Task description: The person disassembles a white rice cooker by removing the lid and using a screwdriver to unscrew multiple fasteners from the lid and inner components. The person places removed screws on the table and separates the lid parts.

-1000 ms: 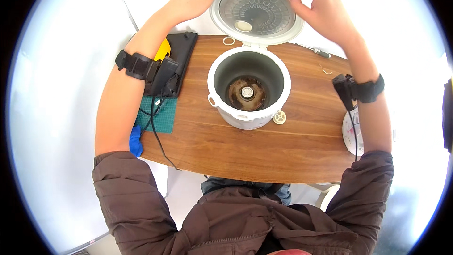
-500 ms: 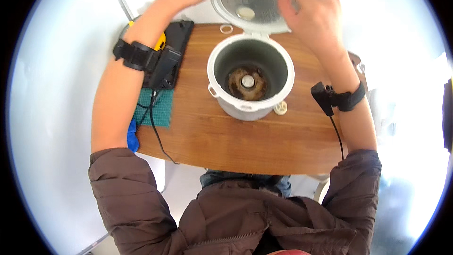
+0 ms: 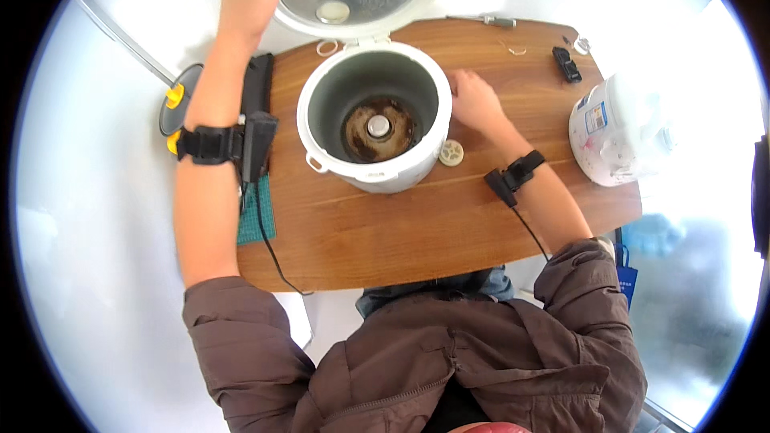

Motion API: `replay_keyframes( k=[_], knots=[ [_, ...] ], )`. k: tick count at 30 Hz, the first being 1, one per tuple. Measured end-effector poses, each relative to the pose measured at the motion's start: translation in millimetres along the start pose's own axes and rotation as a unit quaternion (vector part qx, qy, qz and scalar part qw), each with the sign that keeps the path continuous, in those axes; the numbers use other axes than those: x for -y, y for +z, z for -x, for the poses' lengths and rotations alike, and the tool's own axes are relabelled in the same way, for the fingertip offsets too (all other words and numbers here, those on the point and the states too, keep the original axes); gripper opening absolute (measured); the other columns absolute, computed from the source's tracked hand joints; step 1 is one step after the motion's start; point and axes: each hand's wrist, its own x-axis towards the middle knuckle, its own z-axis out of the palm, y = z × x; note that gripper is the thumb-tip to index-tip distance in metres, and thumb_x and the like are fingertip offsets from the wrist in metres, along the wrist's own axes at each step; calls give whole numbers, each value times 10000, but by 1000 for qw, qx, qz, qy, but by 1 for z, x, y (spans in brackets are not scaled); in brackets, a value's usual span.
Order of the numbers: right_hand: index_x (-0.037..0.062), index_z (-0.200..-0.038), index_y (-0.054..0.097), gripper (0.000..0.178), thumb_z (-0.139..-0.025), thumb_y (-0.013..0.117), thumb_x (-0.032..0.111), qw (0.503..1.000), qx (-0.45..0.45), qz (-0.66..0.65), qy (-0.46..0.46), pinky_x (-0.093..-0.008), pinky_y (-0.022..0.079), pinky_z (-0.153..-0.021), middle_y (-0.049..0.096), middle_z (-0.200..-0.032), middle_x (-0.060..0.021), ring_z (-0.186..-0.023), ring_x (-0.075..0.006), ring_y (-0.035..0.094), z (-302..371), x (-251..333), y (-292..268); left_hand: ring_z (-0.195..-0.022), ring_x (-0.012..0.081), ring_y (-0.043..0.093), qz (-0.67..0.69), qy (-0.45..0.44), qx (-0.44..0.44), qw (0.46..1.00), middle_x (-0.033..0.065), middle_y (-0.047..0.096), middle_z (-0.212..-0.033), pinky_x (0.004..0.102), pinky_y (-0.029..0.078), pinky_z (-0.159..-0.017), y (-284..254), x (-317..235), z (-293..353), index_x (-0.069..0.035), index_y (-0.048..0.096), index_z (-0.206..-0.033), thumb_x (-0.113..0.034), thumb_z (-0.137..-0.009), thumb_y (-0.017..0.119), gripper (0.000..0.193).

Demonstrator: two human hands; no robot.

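An open white rice cooker (image 3: pixel 409 176) stands on the wooden table, its grey inside marked with brown stains around a round centre knob (image 3: pixel 378 126). Hinged at the back, the lid (image 3: pixel 350 30) is tilted up and shows its grey inner plate. My left hand (image 3: pixel 253 0) is at the lid's left edge with fingers bent against it; the fingertips run out of the picture. Low against the cooker's right outer side, my right hand (image 3: pixel 479 102) has curled fingers, partly hidden by the wall. A small cream slotted disc (image 3: pixel 451 152) lies beside the cooker's base.
A white ring (image 3: pixel 327 48) lies behind the cooker. Farther right are a screwdriver (image 3: pixel 501 22), a black clip-like part (image 3: pixel 567 65) and a white patterned container (image 3: pixel 597 140). A black device (image 3: pixel 257 84) and green cutting mat (image 3: pixel 258 212) sit at left, with a cable (image 3: pixel 269 248).
My right hand has come down from the lid to the cooker's right side. My left hand stays by the lid. The view has swung right, bringing in the container and screwdriver.
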Motion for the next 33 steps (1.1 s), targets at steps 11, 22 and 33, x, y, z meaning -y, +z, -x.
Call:
replay_keyframes(
  k=[11, 22, 33],
  knots=[
    [25, -1199, 677, 331, -921, 685, 204, 978, -190, -81, 35, -459, 553, -782, 699, -1028, -214, -853, -357, 696, -2, 50, -79, -947, 126, 593, -40, 12, 36, 998, 39, 674, -994, 290, 482, -864, -17, 9, 0, 20, 666, -1196, -323, -1109, 501, 391],
    [83, -1121, 733, 418, -720, 778, -27, 875, -364, -12, -319, -291, 564, -583, 672, -932, -66, -700, -189, 672, 36, 180, -192, -907, 137, 597, -18, 10, 20, 1000, 45, 677, -944, 314, 493, -838, -10, 3, 4, 2, 677, -1128, -294, -1097, 515, 339],
    [111, -1132, 718, 365, -781, 774, 27, 888, -362, 23, -282, -287, 532, -515, 603, -876, -27, -613, -142, 610, 26, 206, -192, -933, 229, 658, -46, 32, -7, 998, 133, 712, -990, 351, 508, -871, -7, -8, 15, 12, 673, -1153, -280, -1083, 529, 333]
  ],
)
